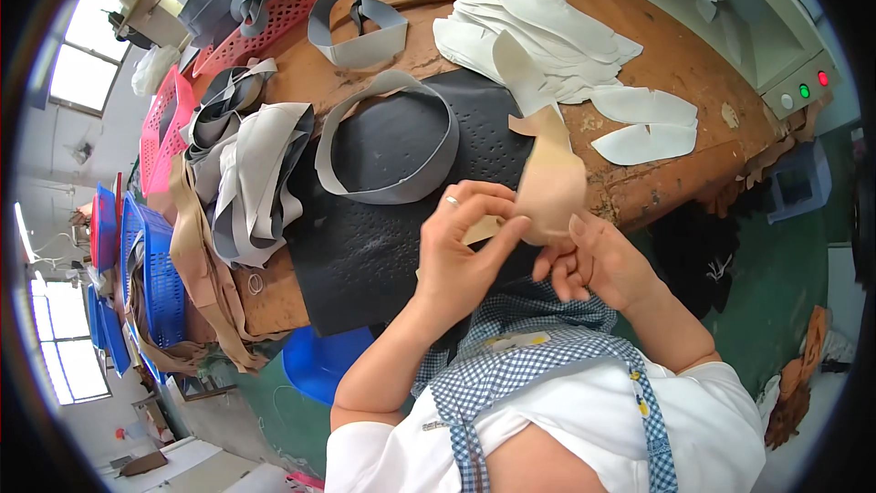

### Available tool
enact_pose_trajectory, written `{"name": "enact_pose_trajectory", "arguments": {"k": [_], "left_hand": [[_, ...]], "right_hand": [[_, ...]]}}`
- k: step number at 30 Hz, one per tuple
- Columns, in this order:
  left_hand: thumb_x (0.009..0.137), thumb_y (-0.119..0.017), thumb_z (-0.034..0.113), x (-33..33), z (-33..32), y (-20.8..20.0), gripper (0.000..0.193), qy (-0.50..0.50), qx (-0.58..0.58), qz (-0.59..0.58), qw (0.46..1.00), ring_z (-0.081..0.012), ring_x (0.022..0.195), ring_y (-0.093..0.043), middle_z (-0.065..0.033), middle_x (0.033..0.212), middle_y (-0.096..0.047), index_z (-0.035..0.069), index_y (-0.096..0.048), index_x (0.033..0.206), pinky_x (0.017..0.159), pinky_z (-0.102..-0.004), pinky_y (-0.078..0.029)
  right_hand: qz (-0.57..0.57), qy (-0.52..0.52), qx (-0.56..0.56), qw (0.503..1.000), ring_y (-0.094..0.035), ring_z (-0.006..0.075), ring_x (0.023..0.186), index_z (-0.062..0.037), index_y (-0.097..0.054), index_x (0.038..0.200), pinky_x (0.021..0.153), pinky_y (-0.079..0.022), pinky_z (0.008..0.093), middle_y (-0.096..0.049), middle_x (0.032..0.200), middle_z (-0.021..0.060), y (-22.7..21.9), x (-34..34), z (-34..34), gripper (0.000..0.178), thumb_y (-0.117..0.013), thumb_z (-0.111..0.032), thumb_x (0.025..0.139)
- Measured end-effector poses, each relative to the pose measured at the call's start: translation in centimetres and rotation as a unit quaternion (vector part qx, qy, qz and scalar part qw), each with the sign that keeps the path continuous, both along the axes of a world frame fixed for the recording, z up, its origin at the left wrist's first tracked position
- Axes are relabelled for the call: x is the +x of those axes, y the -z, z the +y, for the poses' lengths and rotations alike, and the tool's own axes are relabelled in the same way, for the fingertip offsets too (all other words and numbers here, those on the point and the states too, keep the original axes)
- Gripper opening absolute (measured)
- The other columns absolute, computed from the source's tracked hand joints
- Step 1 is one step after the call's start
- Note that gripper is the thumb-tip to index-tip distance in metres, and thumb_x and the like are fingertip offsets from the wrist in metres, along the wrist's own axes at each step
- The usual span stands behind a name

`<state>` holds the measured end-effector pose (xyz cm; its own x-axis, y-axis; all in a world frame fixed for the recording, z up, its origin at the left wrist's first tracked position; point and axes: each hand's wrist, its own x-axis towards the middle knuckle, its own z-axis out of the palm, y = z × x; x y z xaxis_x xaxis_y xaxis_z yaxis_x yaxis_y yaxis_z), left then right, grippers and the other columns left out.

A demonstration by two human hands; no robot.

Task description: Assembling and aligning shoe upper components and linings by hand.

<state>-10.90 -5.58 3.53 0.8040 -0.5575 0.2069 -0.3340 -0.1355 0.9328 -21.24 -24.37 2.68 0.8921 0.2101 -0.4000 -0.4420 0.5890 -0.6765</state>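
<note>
Beige fabric pc (553,184) held up nr blk mat (360,260), L hand (464,251) pinching its L edge, R hand (604,260) at its R edge w/ fingers curled, prob. pinching too but hard to tell, grey band loop (401,191) on mat, wht pcs (547,32) piled beyond

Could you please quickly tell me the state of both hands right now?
Left hand: closed, holding the left edge of the beige piece.
Right hand: closed, thumb at the same piece's right edge, other fingers curled.
</note>
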Motion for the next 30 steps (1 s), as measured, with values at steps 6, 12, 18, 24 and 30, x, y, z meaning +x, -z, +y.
{"name": "enact_pose_trajectory", "arguments": {"k": [6, 12, 18, 24, 30], "left_hand": [[0.076, -0.08, 0.006, 2.3, 2.2, -2.0, 0.04, -0.069, 0.14, -0.187, 0.97, -0.0315, 0.11, -0.059, -0.0127, 0.116, -0.064, 0.004, -0.066, 0.113, 0.093, -0.0392, -0.05], [0.084, -0.074, 0.007, 7.3, 8.7, 0.2, 0.017, -0.12, 0.224, -0.092, 0.963, -0.0213, 0.094, -0.064, -0.0087, 0.092, -0.07, 0.002, -0.07, 0.099, 0.084, -0.0326, -0.049], [0.088, -0.07, 0.002, 7.4, 7.0, -7.4, 0.01, -0.104, 0.072, -0.074, 0.989, -0.0099, 0.082, -0.059, -0.0022, 0.083, -0.066, -0.002, -0.067, 0.096, 0.076, -0.0243, -0.046], [0.073, -0.076, -0.003, 2.8, 6.5, -7.6, 0.019, -0.02, 0.118, -0.191, 0.974, -0.0221, 0.084, -0.059, -0.0058, 0.079, -0.064, 0.002, -0.071, 0.09, 0.076, -0.0323, -0.047], [0.076, -0.072, -0.011, 0.3, 7.0, -3.7, 0.016, -0.104, 0.068, -0.083, 0.989, -0.0153, 0.087, -0.058, -0.0053, 0.084, -0.066, -0.003, -0.07, 0.09, 0.079, -0.0276, -0.046]], "right_hand": [[-0.003, 0.111, -0.021, 0.994, -0.064, 0.0181, 0.093, -0.0017, -0.065, 0.114, 0.066, -0.053, 0.0296, -0.068, 0.103, 0.0072, 0.7, -0.1, -1.1, 0.029, -0.061, -0.024, 0.096], [-0.155, 0.128, -0.04, 0.979, -0.058, 0.0134, 0.062, 0.0065, -0.062, 0.103, 0.052, -0.046, 0.025, -0.065, 0.086, 0.0082, -6.1, -1.8, -1.8, 0.023, -0.063, -0.006, 0.084], [0.027, 0.011, 0.109, 0.994, -0.063, 0.0128, 0.081, 0.0022, -0.064, 0.106, 0.072, -0.051, 0.0246, -0.066, 0.097, 0.0078, -1.1, 3.3, 3.8, 0.015, -0.063, -0.009, 0.096], [-0.033, 0.056, 0.222, 0.973, -0.066, 0.0162, 0.092, -0.0008, -0.061, 0.114, 0.087, -0.055, 0.0278, -0.066, 0.104, 0.0077, 3.2, 8.5, 7.1, 0.021, -0.061, -0.014, 0.098], [-0.078, 0.028, 0.206, 0.975, -0.067, 0.0196, 0.11, -0.0009, -0.058, 0.125, 0.096, -0.056, 0.0338, -0.066, 0.12, 0.0118, 4.8, 7.8, 7.6, 0.034, -0.062, -0.02, 0.098]]}}
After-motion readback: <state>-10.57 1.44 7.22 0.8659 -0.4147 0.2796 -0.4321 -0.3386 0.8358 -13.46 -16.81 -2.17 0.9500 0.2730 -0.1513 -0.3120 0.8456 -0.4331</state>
